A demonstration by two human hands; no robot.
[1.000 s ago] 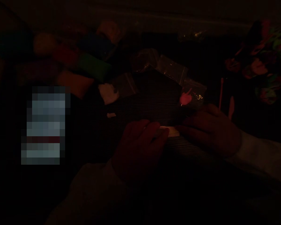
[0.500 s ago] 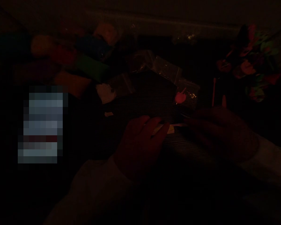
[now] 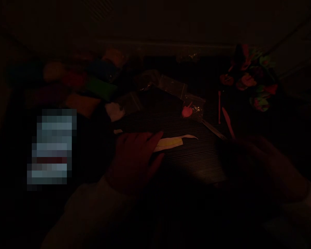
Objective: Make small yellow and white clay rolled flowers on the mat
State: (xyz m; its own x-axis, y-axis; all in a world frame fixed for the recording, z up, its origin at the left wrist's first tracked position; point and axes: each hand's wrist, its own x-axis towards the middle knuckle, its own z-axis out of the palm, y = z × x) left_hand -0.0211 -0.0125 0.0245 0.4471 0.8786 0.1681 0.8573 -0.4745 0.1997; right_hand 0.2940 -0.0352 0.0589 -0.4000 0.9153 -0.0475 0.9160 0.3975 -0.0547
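In the dim light, my left hand (image 3: 136,157) lies palm down with its fingers spread. They cover the left part of a flat pale-yellow strip (image 3: 171,143), whose thin tail (image 3: 190,136) curls off to the right. My right hand (image 3: 272,162) is apart from the strip, at the right. Deep shadow hides its fingertips. Just left of them a thin pale blade-like tool (image 3: 214,129) slants across the dark ribbed surface; whether the fingers touch it, I cannot tell. Near that hand lie a pink knife-shaped tool (image 3: 228,121) and a thin pink stick (image 3: 219,107).
Coloured packs, among them a green one (image 3: 101,87) and an orange one (image 3: 83,104), crowd the back left. A white lump (image 3: 114,111) and clear bags (image 3: 173,86) lie mid-table, one with a pink piece (image 3: 187,111). Colourful shapes (image 3: 248,79) stand back right. A pixelated bright rectangle (image 3: 52,148) is left.
My right hand has drawn back to the right, away from the strip. My left hand has shifted left, baring more of the strip. The blade-like tool is farther right and shows more fully.
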